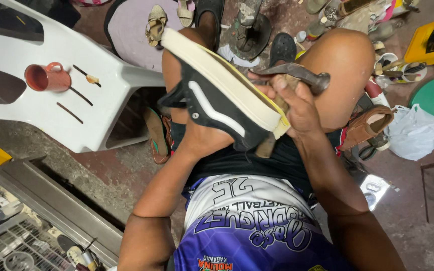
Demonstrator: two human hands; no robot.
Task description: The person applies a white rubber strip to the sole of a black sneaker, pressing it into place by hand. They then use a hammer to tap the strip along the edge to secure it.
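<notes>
Looking down, head view: black sneaker (pixel 217 100) at frame centre, cream sole up, left hand (pixel 202 140) hidden inside it, grip not discernible. Right hand (pixel 297 108) clenched around hammer (pixel 297 75) over sole edge. Likely light, flexible upper, stiff sole; best braced from within. Red mug (pixel 48 78) upper left on white chair (pixel 101 110).

Left hand (pixel 202 143) hidden, right hand (pixel 297 103) in closed grip, forearms raised
</notes>
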